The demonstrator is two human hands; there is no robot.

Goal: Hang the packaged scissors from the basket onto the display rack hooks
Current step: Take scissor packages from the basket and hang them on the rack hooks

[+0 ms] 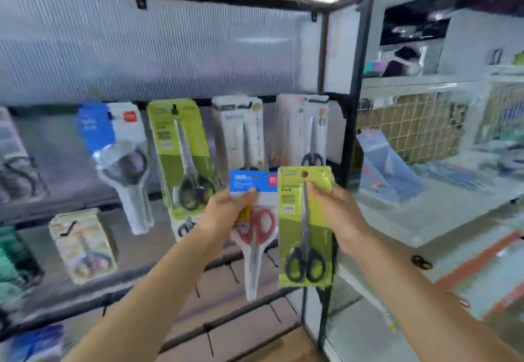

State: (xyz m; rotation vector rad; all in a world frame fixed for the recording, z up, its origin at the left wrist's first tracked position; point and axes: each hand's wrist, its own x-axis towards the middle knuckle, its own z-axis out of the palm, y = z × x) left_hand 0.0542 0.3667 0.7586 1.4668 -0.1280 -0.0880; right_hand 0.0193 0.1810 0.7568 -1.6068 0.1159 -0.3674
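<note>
Two packs held up at the rack, one per hand

Two hands raised in front of the display rack (pixel 350 134), a black metal frame with a ribbed translucent back panel (pixel 158 46). Left hand (pixel 226 208) pinches the blue-topped pack (pixel 253 219) near its header: red-handled scissors, blades pointing down, clear blister. Right hand (pixel 337 214) grips the green pack (pixel 305 225) by its right edge: black-handled scissors, glossy card, round hang hole on top. The two packs sit side by side, edges just overlapping. Behind them, four packs hang on the upper row hooks: blue-white pack (pixel 119 157), hung green pack (pixel 181 157), two white packs (pixel 241 132) (pixel 304 129). One floral pack (pixel 83 244) hangs lower left. Bare black hooks (pixel 234 273) stick out below the hands. Wire grid shelf (pixel 411 129) at right, blurred.
</note>
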